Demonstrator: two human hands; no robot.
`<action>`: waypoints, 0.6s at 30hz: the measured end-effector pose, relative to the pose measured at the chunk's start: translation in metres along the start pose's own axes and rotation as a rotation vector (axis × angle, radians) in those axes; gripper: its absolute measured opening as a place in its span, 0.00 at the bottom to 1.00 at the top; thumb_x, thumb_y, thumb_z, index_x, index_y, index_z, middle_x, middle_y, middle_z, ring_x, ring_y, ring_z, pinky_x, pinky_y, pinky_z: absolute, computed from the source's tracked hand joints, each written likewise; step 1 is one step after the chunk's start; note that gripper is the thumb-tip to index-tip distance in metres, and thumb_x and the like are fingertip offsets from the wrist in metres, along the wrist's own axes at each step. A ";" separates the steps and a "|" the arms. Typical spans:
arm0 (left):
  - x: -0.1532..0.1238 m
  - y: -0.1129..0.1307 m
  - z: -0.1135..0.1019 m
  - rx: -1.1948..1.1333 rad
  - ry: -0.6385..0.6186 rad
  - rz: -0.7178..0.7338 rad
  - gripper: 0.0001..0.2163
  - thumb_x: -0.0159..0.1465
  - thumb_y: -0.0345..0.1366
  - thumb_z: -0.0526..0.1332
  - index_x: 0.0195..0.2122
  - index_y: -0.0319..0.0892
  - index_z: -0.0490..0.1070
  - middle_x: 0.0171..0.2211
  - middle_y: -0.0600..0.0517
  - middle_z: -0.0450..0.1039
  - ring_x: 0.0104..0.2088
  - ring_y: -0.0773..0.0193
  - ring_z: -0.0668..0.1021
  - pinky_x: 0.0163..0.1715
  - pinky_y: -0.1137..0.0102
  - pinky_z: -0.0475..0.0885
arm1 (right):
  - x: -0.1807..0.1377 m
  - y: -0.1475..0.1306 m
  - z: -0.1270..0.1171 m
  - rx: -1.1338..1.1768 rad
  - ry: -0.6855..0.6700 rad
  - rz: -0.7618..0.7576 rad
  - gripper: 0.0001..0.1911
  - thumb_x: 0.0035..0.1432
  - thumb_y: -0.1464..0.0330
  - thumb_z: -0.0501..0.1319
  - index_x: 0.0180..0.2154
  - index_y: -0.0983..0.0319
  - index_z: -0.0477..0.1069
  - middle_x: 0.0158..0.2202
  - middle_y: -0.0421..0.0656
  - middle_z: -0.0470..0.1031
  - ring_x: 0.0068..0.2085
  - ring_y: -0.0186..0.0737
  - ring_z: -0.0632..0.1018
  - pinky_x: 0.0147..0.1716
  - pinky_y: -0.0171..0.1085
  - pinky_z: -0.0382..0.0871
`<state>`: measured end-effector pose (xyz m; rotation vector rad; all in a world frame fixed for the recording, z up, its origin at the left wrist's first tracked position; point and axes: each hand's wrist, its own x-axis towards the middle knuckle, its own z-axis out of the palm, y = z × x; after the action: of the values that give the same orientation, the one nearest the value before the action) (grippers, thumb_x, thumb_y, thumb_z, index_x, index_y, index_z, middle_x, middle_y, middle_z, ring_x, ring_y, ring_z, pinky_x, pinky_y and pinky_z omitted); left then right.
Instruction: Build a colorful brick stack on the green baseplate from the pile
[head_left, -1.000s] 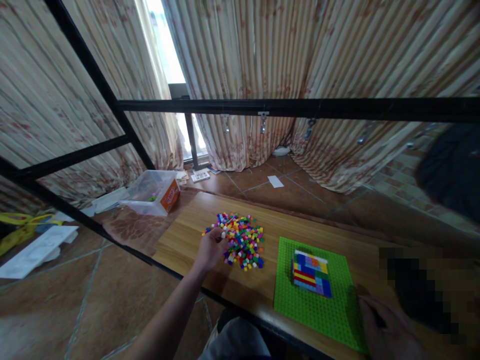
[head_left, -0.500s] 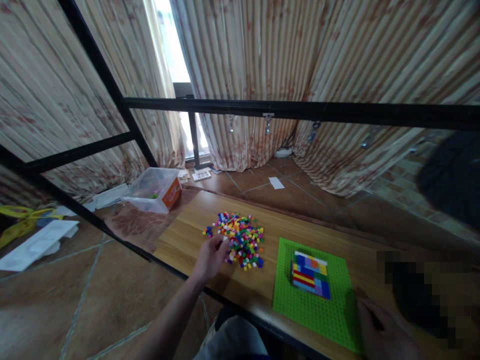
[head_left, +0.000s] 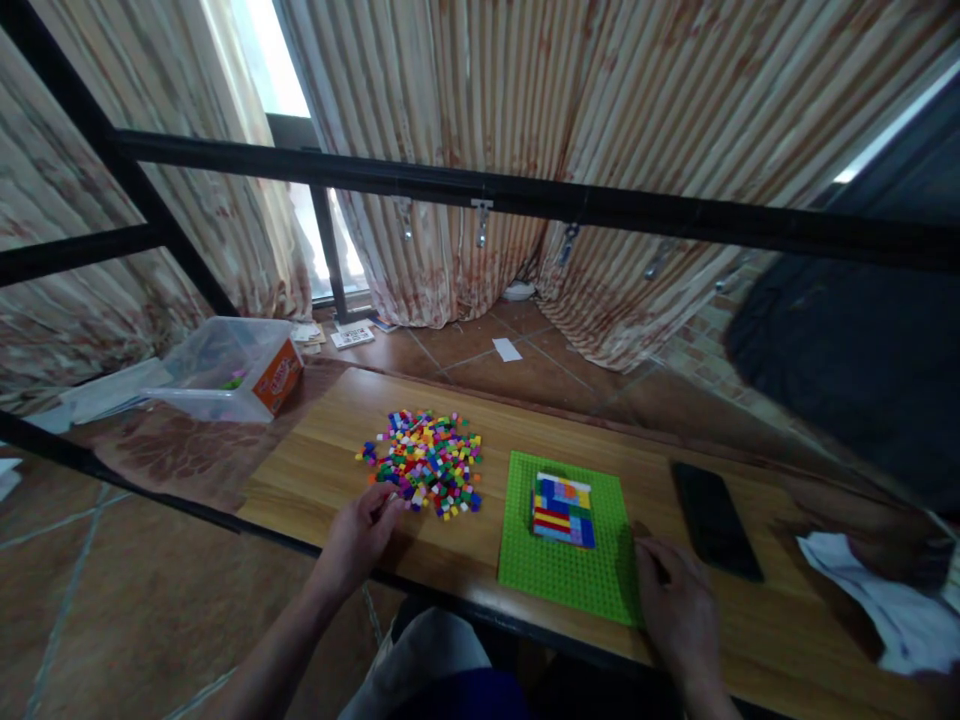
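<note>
Between the thumb and fingertips of my left hand (head_left: pixel 360 535) is a tiny pale brick (head_left: pixel 394 496), partly covered by the fingers. This hand hovers at the near left edge of a heap of small coloured bricks (head_left: pixel 431 462). A green baseplate (head_left: pixel 559 580) lies to the right, bearing a low multicoloured block of bricks (head_left: pixel 562 510) with a white row along its far edge. My right hand (head_left: pixel 677 598) is at the plate's right edge, its fingers curled inward. Whatever these fingers may hold is hidden.
A dark phone (head_left: pixel 716 520) and a white cloth (head_left: pixel 885 605) lie on the wooden table (head_left: pixel 315 460) at right. A clear plastic box (head_left: pixel 225 365) with an orange label stands beyond the left end. Black metal bars (head_left: pixel 525 190) cross in front of striped curtains.
My view has swung right, bringing the phone and cloth into sight. The left hand has drawn slightly back from the heap, its pinch kept. The right hand stays beside the baseplate.
</note>
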<state>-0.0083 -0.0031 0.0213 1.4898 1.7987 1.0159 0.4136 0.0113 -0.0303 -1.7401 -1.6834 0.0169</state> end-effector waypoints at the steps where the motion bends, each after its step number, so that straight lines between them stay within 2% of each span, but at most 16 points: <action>1: 0.000 -0.001 -0.001 0.037 0.011 0.007 0.09 0.61 0.43 0.58 0.33 0.44 0.73 0.24 0.55 0.73 0.26 0.64 0.75 0.27 0.73 0.66 | 0.000 0.000 0.000 0.003 -0.005 0.003 0.29 0.62 0.47 0.49 0.35 0.63 0.75 0.39 0.53 0.78 0.43 0.49 0.76 0.47 0.48 0.68; 4: 0.001 -0.005 -0.002 0.110 0.048 0.003 0.08 0.60 0.41 0.59 0.36 0.45 0.74 0.31 0.53 0.78 0.32 0.61 0.78 0.32 0.71 0.68 | 0.000 0.001 -0.001 0.008 -0.016 0.012 0.29 0.62 0.47 0.49 0.36 0.63 0.76 0.40 0.53 0.78 0.43 0.49 0.76 0.47 0.48 0.68; 11: 0.000 -0.006 -0.002 0.100 0.072 0.018 0.08 0.60 0.37 0.58 0.38 0.44 0.75 0.36 0.51 0.79 0.36 0.60 0.79 0.38 0.69 0.71 | 0.000 0.016 0.001 -0.015 -0.054 0.044 0.30 0.59 0.45 0.49 0.35 0.63 0.76 0.40 0.52 0.78 0.43 0.51 0.77 0.47 0.48 0.69; 14: 0.000 -0.007 -0.001 0.081 0.084 0.011 0.10 0.61 0.38 0.58 0.40 0.42 0.74 0.36 0.50 0.78 0.35 0.61 0.78 0.38 0.69 0.72 | 0.003 0.022 -0.002 -0.007 -0.106 0.092 0.29 0.57 0.45 0.50 0.35 0.62 0.76 0.41 0.52 0.78 0.42 0.53 0.78 0.45 0.50 0.70; 16: 0.001 -0.010 -0.001 0.078 0.096 0.005 0.11 0.61 0.38 0.59 0.42 0.41 0.74 0.36 0.49 0.77 0.34 0.61 0.78 0.37 0.68 0.73 | 0.008 0.015 -0.007 -0.015 -0.127 0.133 0.29 0.56 0.45 0.51 0.35 0.62 0.76 0.41 0.52 0.78 0.41 0.54 0.78 0.43 0.51 0.70; 18: 0.002 -0.012 -0.001 0.073 0.112 0.012 0.11 0.60 0.38 0.61 0.42 0.40 0.73 0.36 0.49 0.76 0.33 0.62 0.78 0.37 0.67 0.73 | 0.014 -0.007 -0.011 -0.016 -0.096 0.132 0.28 0.56 0.46 0.52 0.36 0.62 0.76 0.39 0.52 0.78 0.40 0.55 0.78 0.42 0.51 0.71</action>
<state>-0.0154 -0.0026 0.0117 1.5154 1.9260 1.0692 0.4151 0.0182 -0.0124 -1.8858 -1.6370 0.1495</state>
